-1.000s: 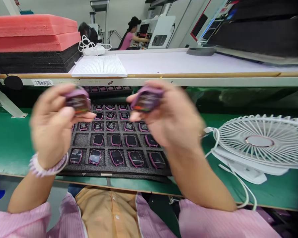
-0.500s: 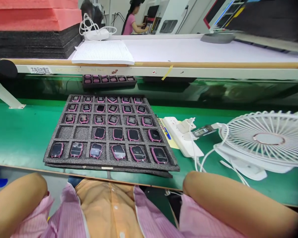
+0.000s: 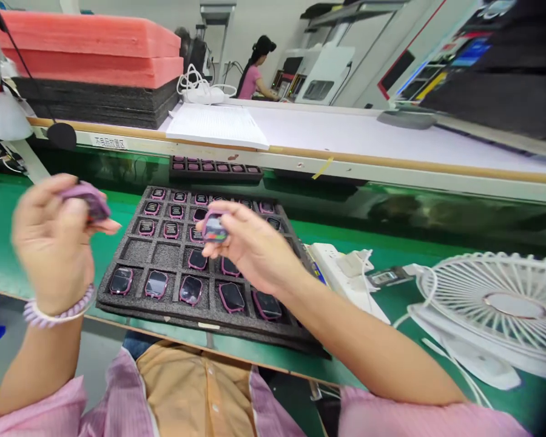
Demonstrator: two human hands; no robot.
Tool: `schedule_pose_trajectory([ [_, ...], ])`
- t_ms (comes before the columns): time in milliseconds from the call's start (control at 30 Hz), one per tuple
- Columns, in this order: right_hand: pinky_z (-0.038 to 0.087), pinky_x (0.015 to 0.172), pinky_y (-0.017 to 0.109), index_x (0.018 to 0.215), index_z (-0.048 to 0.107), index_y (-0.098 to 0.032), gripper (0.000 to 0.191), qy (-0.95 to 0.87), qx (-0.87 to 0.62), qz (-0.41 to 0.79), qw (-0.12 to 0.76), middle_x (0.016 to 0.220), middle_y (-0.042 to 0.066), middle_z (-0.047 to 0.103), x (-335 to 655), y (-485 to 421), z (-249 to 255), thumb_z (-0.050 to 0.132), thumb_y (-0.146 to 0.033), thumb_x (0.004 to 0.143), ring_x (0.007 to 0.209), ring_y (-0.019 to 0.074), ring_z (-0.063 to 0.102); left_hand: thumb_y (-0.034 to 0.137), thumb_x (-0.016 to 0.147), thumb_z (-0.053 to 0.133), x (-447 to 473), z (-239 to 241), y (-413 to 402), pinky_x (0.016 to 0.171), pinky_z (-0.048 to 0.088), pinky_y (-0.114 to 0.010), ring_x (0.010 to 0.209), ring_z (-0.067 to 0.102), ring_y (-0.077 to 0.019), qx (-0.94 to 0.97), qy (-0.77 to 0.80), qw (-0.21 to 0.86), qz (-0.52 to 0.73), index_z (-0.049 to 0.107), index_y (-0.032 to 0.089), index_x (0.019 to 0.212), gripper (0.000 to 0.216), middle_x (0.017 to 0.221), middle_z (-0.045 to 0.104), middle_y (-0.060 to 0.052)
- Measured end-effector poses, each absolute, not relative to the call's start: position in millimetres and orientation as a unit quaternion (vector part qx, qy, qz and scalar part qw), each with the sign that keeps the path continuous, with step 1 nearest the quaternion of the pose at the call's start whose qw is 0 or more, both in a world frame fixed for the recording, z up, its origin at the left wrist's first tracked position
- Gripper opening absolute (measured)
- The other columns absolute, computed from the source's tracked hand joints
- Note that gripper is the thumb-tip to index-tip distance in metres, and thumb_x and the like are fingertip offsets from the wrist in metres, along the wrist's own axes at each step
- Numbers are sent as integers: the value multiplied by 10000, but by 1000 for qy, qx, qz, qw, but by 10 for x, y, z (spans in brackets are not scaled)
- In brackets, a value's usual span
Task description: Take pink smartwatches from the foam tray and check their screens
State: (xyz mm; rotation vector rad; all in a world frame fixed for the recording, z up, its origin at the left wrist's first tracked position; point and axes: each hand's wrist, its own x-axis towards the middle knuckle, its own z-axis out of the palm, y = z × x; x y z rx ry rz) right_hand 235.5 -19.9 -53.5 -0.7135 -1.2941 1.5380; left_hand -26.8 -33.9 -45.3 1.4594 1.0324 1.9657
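My left hand (image 3: 54, 243) is raised at the left with its fingers closed round a purple watch body (image 3: 87, 200). My right hand (image 3: 246, 243) hovers over the black foam tray (image 3: 164, 252) and pinches another purple watch body (image 3: 215, 227) with its screen lit. The tray lies on the green bench and holds several pink-rimmed watch bodies (image 3: 191, 289) in square pockets; two pockets at the left of one row are bare. A beaded bracelet (image 3: 57, 309) sits on my left wrist.
A white fan (image 3: 495, 303) lies flat at the right, with a white power strip (image 3: 346, 273) and cables beside the tray. A second small tray (image 3: 216, 169) sits under the raised shelf (image 3: 346, 164). Pink and black foam sheets (image 3: 95, 60) are stacked at the back left. A person (image 3: 255, 76) works far behind.
Half a second ago both hands were out of view, only my forearms showing. Now both are back over the tray, each holding a watch body. The view has shifted left.
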Motion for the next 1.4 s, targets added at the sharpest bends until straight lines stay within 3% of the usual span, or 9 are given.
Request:
schedule_pose_trajectory([
  [167, 451, 480, 201, 1055, 594, -206, 509, -510, -324, 696, 388, 841, 11, 717, 2054, 133, -940, 938, -401, 734, 527, 115, 623, 235, 717, 866, -279, -795, -195, 565, 603, -195, 607, 647, -80, 550, 444, 420, 569, 630, 184, 1218, 556, 936, 733, -12],
  [333, 562, 657, 246, 1175, 593, -209, 514, -475, -317, 740, 357, 1014, 48, 739, 1958, 167, -1054, 846, -227, 728, 701, 151, 729, 297, 766, 824, -537, -1045, -150, 729, 648, -296, 717, 699, -113, 553, 469, 505, 468, 486, 183, 1458, 779, 1257, 685, -110],
  [533, 572, 732, 308, 1363, 445, -244, 745, -545, -292, 726, 301, 1092, 36, 675, 1904, 235, -1131, 788, -158, 707, 757, 168, 721, 477, 813, 779, -881, -1225, -34, 881, 592, -407, 910, 675, -245, 700, 520, 337, 355, 602, 217, 1443, 705, 1086, 743, -83],
  [633, 568, 783, 378, 1306, 469, -223, 591, -673, -310, 614, 274, 1033, 31, 632, 1870, 278, -1170, 745, -239, 785, 790, 193, 686, 524, 864, 728, -949, -1279, 10, 982, 528, -451, 979, 605, -277, 768, 515, 253, 283, 628, 251, 1434, 641, 1068, 730, -86],
  [833, 444, 1022, 534, 1226, 663, -154, 425, -883, -396, 169, 187, 1239, 142, 555, 1716, 213, -1157, 843, -261, 856, 1211, 344, 546, 581, 961, 559, -969, -1248, 69, 1093, 420, -501, 1110, 493, -303, 807, 506, 259, 159, 533, 230, 1529, 668, 1196, 600, -121],
  [1033, 408, 986, 509, 1439, 593, -124, 669, -875, -445, 15, 190, 1428, 230, 495, 1857, 144, -1014, 890, -362, 890, 1255, 386, 524, 564, 964, 577, -811, -1024, 36, 1085, 416, -522, 1134, 478, -322, 815, 530, 179, 154, 514, 195, 1538, 685, 1195, 571, -133],
  [1133, 387, 948, 466, 1347, 666, -155, 465, -853, -482, -50, 196, 1365, 193, 567, 2107, 183, -822, 846, -299, 943, 1237, 364, 552, 457, 991, 600, -461, -848, 7, 1088, 415, -480, 1112, 506, -292, 836, 505, 133, 169, 612, 206, 1448, 521, 1168, 599, -113],
  [1233, 376, 911, 462, 1097, 764, -159, 183, -853, -516, -53, 65, 1157, 133, 681, 2338, 190, -654, 751, -328, 1030, 1123, 342, 629, 378, 995, 621, 15, -720, 7, 1055, 436, -431, 1120, 532, -290, 872, 464, 108, 111, 733, 192, 1273, 353, 1124, 642, -109],
  [1400, 380, 931, 510, 976, 785, -56, 434, -828, -537, -87, -135, 1012, 197, 723, 2519, 16, -648, 618, -437, 1101, 1031, 387, 677, 460, 995, 593, 636, -747, 63, 955, 479, -457, 1128, 576, -380, 881, 471, 24, -34, 787, 41, 1034, 463, 1078, 680, -230],
])
